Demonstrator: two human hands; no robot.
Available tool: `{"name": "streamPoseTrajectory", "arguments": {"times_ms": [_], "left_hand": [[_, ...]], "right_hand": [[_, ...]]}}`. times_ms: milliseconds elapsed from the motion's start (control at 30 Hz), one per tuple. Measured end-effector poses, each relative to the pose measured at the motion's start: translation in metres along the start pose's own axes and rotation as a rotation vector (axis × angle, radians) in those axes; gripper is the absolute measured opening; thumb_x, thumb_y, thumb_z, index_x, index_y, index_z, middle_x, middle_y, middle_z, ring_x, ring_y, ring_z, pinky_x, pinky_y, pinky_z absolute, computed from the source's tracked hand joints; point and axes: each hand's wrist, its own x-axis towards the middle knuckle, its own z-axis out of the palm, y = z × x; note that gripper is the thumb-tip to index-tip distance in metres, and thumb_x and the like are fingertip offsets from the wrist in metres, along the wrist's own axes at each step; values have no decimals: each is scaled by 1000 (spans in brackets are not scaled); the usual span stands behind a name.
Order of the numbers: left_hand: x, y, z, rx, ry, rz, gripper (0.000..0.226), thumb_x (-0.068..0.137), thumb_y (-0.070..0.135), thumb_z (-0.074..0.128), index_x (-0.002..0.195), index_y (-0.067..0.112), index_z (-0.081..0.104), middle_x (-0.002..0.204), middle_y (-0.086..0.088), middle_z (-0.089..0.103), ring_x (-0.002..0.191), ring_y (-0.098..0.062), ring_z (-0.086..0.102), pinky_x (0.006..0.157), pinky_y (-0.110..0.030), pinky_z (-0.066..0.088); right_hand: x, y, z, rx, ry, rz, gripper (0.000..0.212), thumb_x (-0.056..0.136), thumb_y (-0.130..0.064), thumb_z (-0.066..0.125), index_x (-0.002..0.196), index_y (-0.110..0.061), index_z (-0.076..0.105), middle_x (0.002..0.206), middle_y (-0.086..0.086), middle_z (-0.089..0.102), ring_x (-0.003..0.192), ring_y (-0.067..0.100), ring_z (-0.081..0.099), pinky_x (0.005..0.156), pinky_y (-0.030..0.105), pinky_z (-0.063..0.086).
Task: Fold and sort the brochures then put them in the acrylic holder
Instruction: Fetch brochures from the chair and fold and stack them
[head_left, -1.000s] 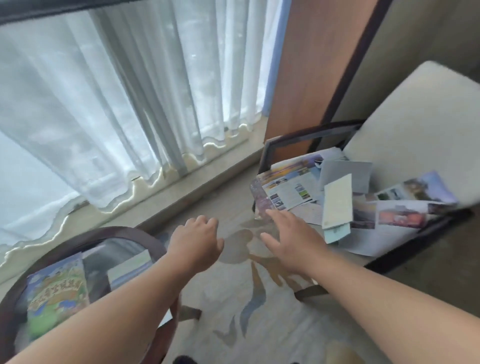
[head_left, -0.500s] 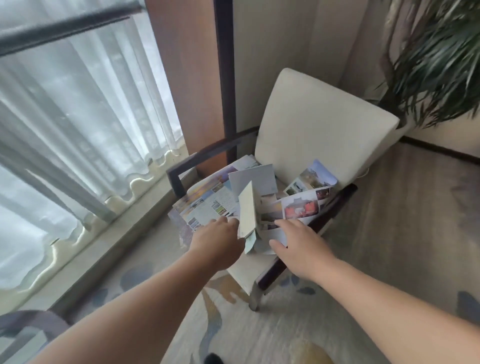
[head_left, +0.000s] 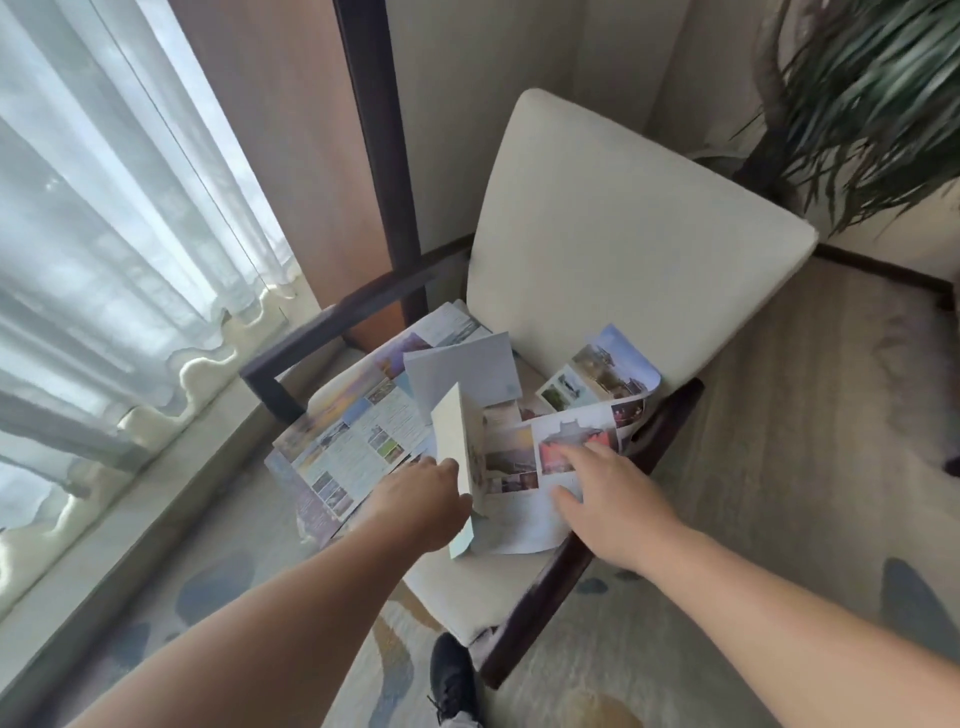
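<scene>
Fingers of the left hand (head_left: 421, 501) are curled around the lower edge of a cream folded brochure (head_left: 457, 441), holding it upright on edge. Right hand (head_left: 605, 496) lies spread, fingertips pressing a sheet with a red building photo (head_left: 571, 441). Both sit among loose brochures (head_left: 358, 441), colourful and mostly unfolded, heaped on the chair (head_left: 623, 249) seat.

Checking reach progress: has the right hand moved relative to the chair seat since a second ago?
Yes. The right hand was short of the chair front edge; now it lies further in, over the red-photo brochure on the seat.
</scene>
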Motion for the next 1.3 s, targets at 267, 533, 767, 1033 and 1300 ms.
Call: {"name": "streamPoseTrajectory", "arguments": {"times_ms": [267,533,767,1033,1300], "left_hand": [[97,5,34,-61,-57,-190,47,96,54,38,116,14,53,111,-7,60,102,-28,58,70,-35,39],[158,5,77,-113,-105,-381,37,91,55,43,83,19,48,71,1,47,72,-23,52,54,-29,33],[173,11,94,-116,-126,-414,15,85,15,51,71,20,44,68,2,45,68,-25,52,52,-29,34],[150,5,45,-259,32,-401,19,94,30,44,83,19,55,77,0,52,74,-25,55,59,-32,39],[104,-8,-38,-604,335,-310,38,90,22,48,55,15,39,53,3,46,47,-11,41,39,-22,27]], "right_hand": [[94,8,40,55,-140,-86,53,98,-42,45,147,-22,38,148,0,43,132,24,42,103,42,41],[144,32,80,64,-270,-151,50,98,-42,45,143,-22,41,143,0,45,128,23,44,96,40,41],[164,51,82,41,-309,-144,48,99,-40,44,144,-23,41,143,0,46,127,23,45,96,41,43],[162,40,62,69,-289,-184,44,98,-40,46,138,-23,46,136,1,51,120,22,50,91,39,47],[161,-1,28,157,-170,-202,48,96,-47,49,139,-27,42,138,4,49,119,26,52,81,35,42]]}}
